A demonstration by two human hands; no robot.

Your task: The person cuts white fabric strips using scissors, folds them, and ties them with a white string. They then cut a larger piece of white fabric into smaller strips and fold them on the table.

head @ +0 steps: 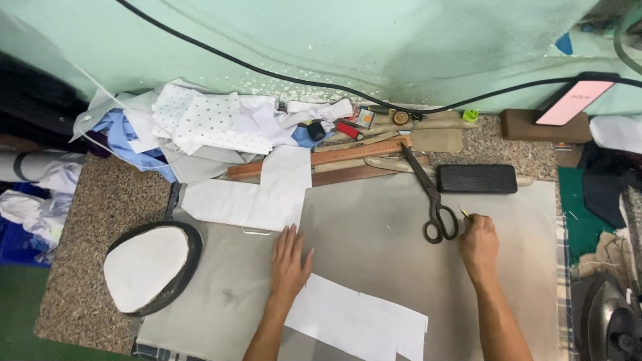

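The left hand [289, 259] lies open, palm flat on the grey cloth [374, 234] covering the counter, just above a white paper pattern piece [358, 321]. The right hand [479, 242] is closed around a thin yellow pencil [465, 214], just right of the black scissors [431, 197].

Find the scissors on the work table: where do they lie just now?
In the head view the scissors lie right of centre on the grey cloth, blades pointing up-left toward the wooden rulers, handles just left of the right hand.

Both forearms bare to the frame edge; no sleeves, rings or watch.
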